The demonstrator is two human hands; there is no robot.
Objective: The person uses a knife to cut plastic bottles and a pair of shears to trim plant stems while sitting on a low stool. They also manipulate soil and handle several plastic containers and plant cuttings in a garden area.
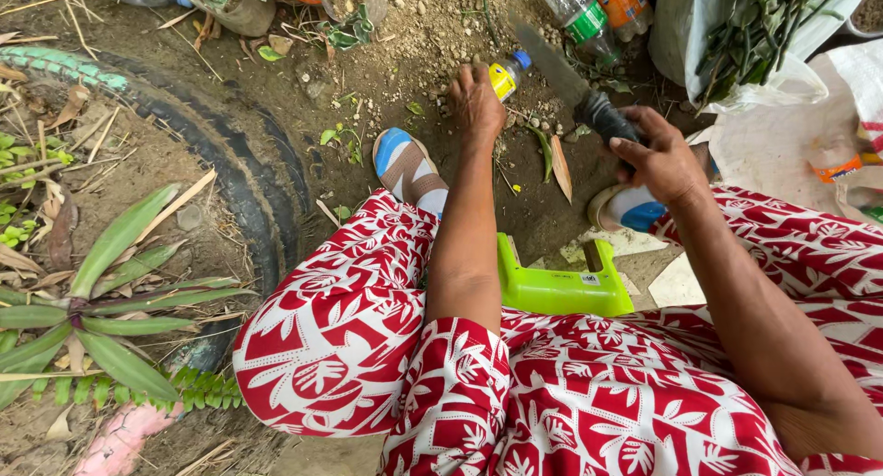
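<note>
My left hand (476, 103) reaches down to the soil and closes on a small plastic bottle (506, 73) with a yellow label and blue cap, lying on the ground. My right hand (658, 159) grips the dark handle of a long knife (561, 71), whose blade points up and left over the dirt toward the bottle. I sit on a low bright green stool (561, 283), my legs in a red and white patterned garment, with sandalled feet (405, 168) on the ground.
An old tyre (235, 177) used as a planter curves at left, holding a green leafy plant (110, 301). More plastic bottles (589, 11) lie at the top. A white sack of green cuttings (754, 25) sits at upper right, with plastic bags beside it.
</note>
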